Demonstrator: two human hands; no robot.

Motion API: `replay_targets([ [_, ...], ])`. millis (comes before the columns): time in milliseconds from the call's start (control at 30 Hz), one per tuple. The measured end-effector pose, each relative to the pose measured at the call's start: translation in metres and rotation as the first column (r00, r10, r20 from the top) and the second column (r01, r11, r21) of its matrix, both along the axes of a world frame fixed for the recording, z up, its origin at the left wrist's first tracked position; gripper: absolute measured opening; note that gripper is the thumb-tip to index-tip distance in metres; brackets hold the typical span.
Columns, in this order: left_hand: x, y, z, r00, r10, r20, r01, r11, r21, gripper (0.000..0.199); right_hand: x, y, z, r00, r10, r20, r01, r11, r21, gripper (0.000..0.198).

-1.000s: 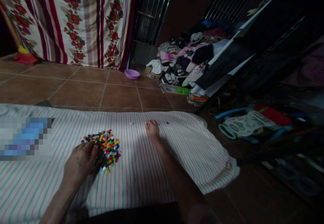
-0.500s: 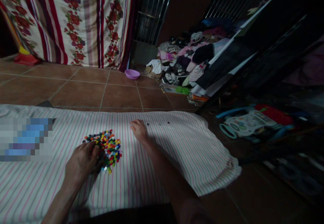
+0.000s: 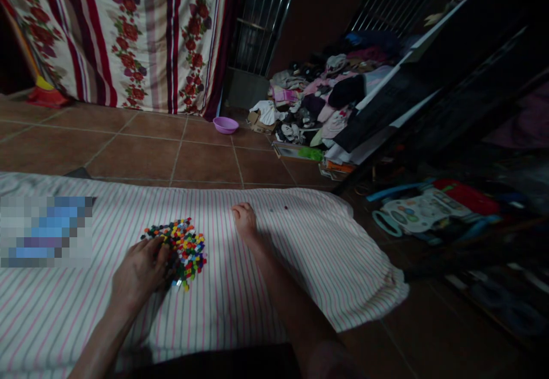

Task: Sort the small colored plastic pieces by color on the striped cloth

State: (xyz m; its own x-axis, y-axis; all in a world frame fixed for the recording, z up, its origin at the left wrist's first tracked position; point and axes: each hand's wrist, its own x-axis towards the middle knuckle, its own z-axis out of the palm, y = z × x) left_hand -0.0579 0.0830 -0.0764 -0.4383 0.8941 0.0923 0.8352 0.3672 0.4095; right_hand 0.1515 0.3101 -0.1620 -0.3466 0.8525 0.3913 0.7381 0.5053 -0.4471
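Observation:
A heap of small coloured pieces (image 3: 189, 247), like tiny blocks or beads, lies on the striped cloth (image 3: 231, 310). Over the heap's left edge is my left hand (image 3: 141, 264), its fingers curled down among the pieces. Whatever its fingertips hold is hidden. To the right of the heap, my right hand (image 3: 245, 220) rests low at the cloth with its fingers drawn together; anything in them is out of sight. Just right of that hand lie a small pale piece (image 3: 271, 210) and a small dark piece (image 3: 286, 207), spaced apart in a row.
A blurred-out rectangle (image 3: 45, 231) covers something at the cloth's left. Beyond the cloth is a tiled floor (image 3: 132, 153) with a purple basin (image 3: 225, 125). Piled clothes (image 3: 317, 96) lie behind, and a floral curtain (image 3: 150, 36) hangs at the left. A toy panel (image 3: 412, 210) stands at the right.
My right hand has moved a little to the right, over the spot where another small dark piece was visible, and its fingers are more closed. My left hand stays at the heap.

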Motion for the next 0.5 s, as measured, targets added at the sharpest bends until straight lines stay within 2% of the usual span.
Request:
replay_targets([
  [267, 0.0012, -0.0004, -0.0006, 1.000, 0.001, -0.003, -0.001, 1.000, 0.016, 0.054, -0.0014, -0.0024, -0.0058, 0.997, 0.056, -0.052, -0.054, 0.998, 0.027, 0.031],
  [500, 0.0011, -0.0001, -0.0002, 1.000, 0.007, 0.011, -0.007, 1.000, 0.019, 0.054, -0.0034, -0.0033, -0.0016, 0.996, 0.088, -0.034, -0.088, 0.996, 0.001, 0.039],
])
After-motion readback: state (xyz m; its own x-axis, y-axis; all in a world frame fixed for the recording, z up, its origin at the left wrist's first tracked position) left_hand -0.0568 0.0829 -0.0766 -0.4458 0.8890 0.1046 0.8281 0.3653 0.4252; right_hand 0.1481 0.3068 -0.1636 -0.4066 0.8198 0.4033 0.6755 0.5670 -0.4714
